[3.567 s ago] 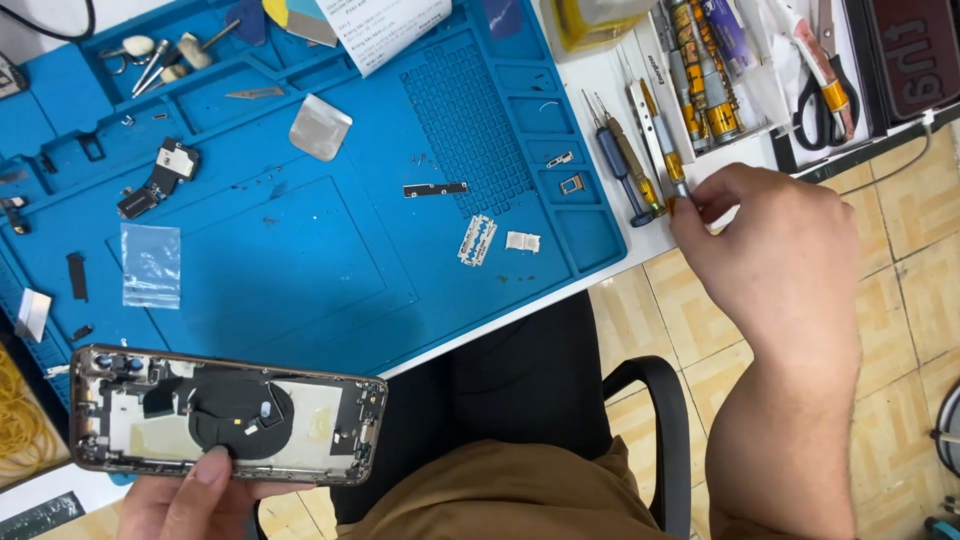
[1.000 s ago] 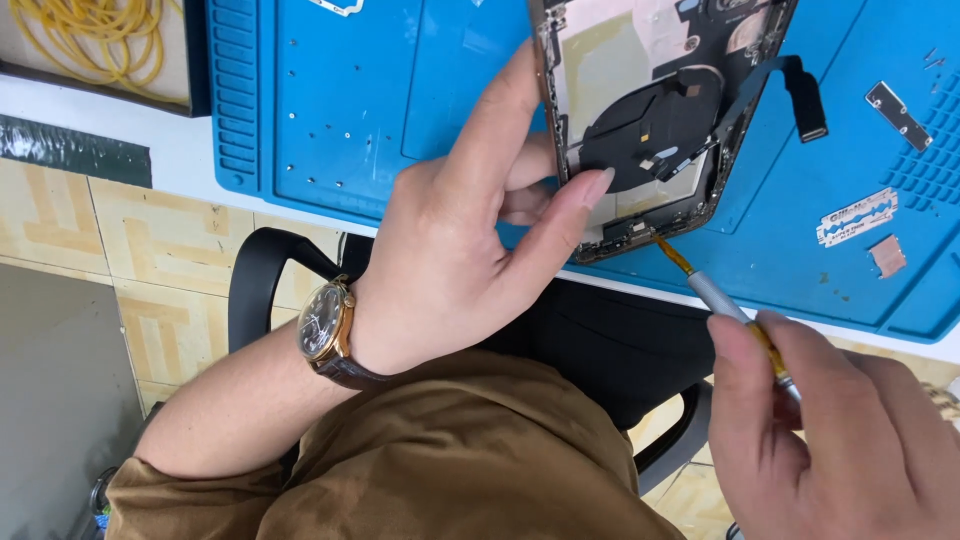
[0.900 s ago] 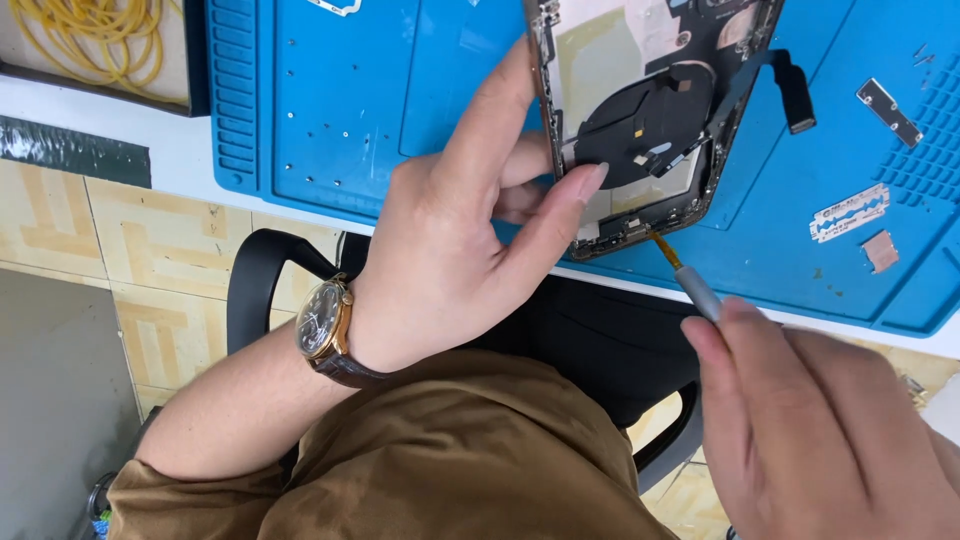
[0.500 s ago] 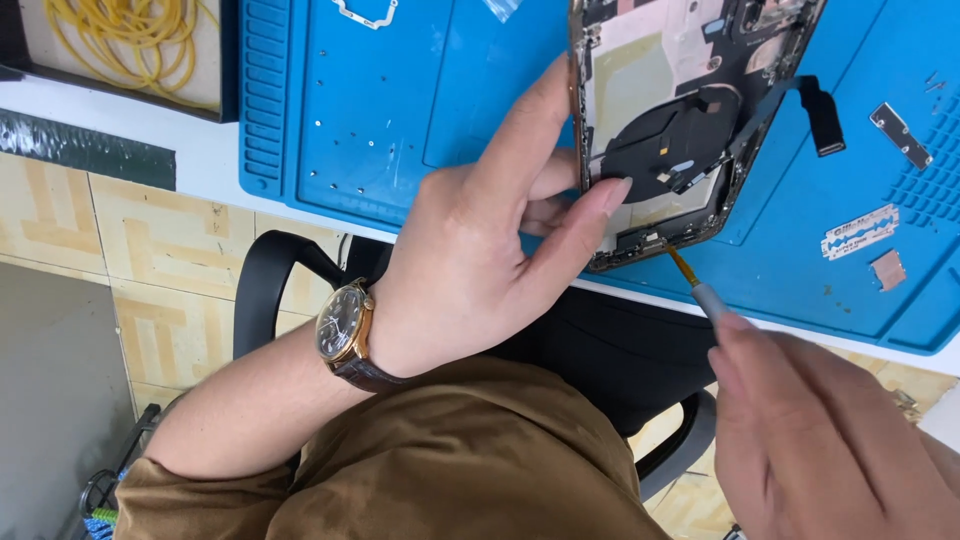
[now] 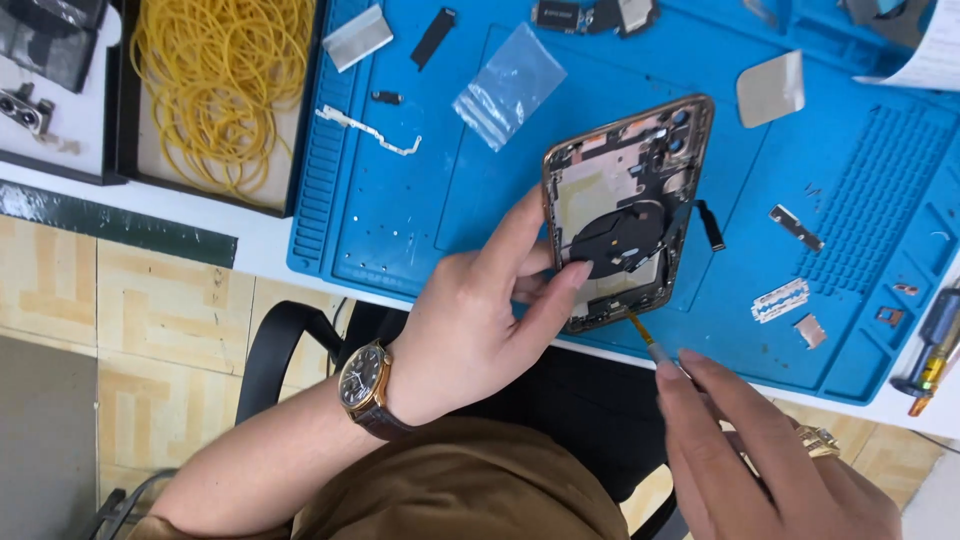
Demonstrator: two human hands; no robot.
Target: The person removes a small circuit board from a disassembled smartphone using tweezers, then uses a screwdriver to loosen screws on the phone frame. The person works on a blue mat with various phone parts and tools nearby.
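Gold-rimmed phone shell [image 5: 625, 210] sat gripped in my left hand [image 5: 480, 310] while my right hand [image 5: 760, 460] pinched a screwdriver [image 5: 650, 342] at its bottom edge, needing steady aim next.

Phone repair workshop: blue repair mat [image 5: 400, 210], scattered small parts [image 5: 795, 228], screwdriver [image 5: 930, 355]

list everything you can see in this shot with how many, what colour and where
phone frame: 1, gold-edged, over mat, in left hand
screwdriver: 1, yellow tip, at frame's lower edge, in right hand
mat: 1, blue, on table
plastic bag: 1, clear, mat top
razor blade: 1, silver, mat right
rubber bands: many, yellow, black tray, upper left
watch: 1, brown strap, left wrist
left hand: 1, grips frame
right hand: 1, holds screwdriver
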